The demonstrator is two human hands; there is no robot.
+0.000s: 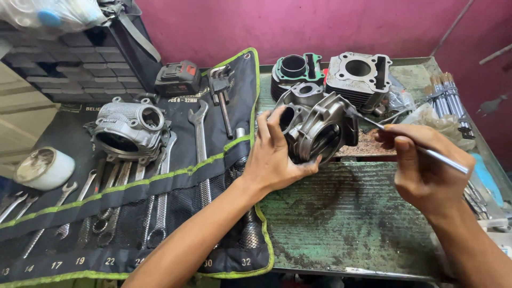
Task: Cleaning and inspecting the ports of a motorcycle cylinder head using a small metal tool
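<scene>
Head view, spanner roll (160,184), cylinder blocks (358,74) nearby

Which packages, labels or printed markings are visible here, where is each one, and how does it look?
Wrench roll pouch: left on the green bench, black fabric with green edging, pale size numerals along its lower edge.
Battery pack: behind the pouch, dark block with a red label patch.
Clear plastic bag: top left corner, transparent, holding something blue and white.
Tape roll: far left, white, unlabelled.
</scene>
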